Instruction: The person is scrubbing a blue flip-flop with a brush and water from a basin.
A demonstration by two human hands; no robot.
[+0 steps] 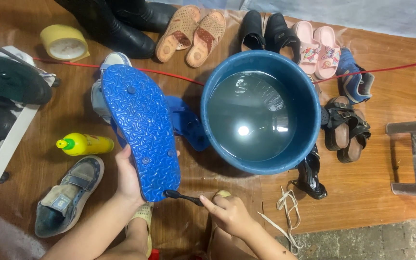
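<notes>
- Brown wooden table [386, 192], glossy, strewn with footwear all round.
- Round blue plastic basin [309, 96], filled with still greyish water, just right of the held flip-flop; heavy when full, by the look of it, and likely to slop if nudged.
- Bright blue rubber flip-flop [140, 125], held sole-up and tilted above the table, toe end away, heel end low; textured wavy tread, three strap plugs showing. Judged light, bendy, probably slick if wet; best gripped across the narrow heel edge, thumb on the tread.
- Second blue flip-flop [186, 123] lying flat beneath, between the held one and the basin.
- Worn grey child's shoe [68, 192] at lower left, apart from both hands.
- Left hand [128, 178] clasped round the heel edge of the held flip-flop, fingers wrapped behind, thumb on the side.
- Right hand [229, 214] with fingers pinching the small dark brush handle, index extended along it.
- Yellow squeeze bottle with green cap [85, 143] lying on its side, left of the flip-flop.
- Small dark brush [181, 196], bristle end touching the heel of the sole; thin, stiff, light.
</notes>
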